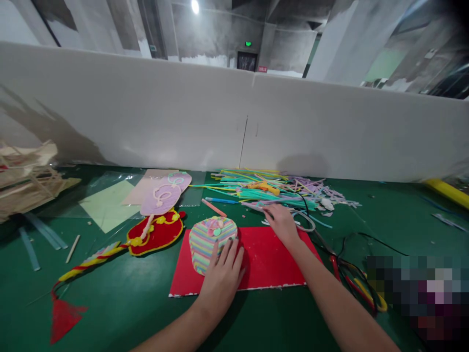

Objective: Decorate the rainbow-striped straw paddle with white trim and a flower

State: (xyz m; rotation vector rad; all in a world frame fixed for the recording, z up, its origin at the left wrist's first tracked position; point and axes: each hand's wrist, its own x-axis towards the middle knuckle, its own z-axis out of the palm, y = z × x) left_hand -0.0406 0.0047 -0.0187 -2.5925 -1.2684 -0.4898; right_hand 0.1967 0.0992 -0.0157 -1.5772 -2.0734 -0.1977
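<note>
A striped pastel fan-shaped piece (203, 242), with a small flower cluster (215, 226) near its top, lies on a red board (271, 254). My left hand (223, 266) rests flat on its right side, fingers stretched out. Beyond the board's far edge, my right hand (281, 220) has its fingers closed around a slim pale grey-lilac object (252, 207); its kind is unclear. Beside that hand curves a grey loop (309, 224). A salmon-coloured stick (213, 208) and a blue pen-like stick (222, 200) lie just behind the striped piece.
To the left are a red fan (157, 237) with a twisted handle and red tassel (64, 318), a lilac fan piece (166, 193) and green paper (110, 205). Coloured strips (234, 181) and an orange tool (264, 187) lie behind. Cables (344, 269) sit right; a white partition (164, 112) stands behind.
</note>
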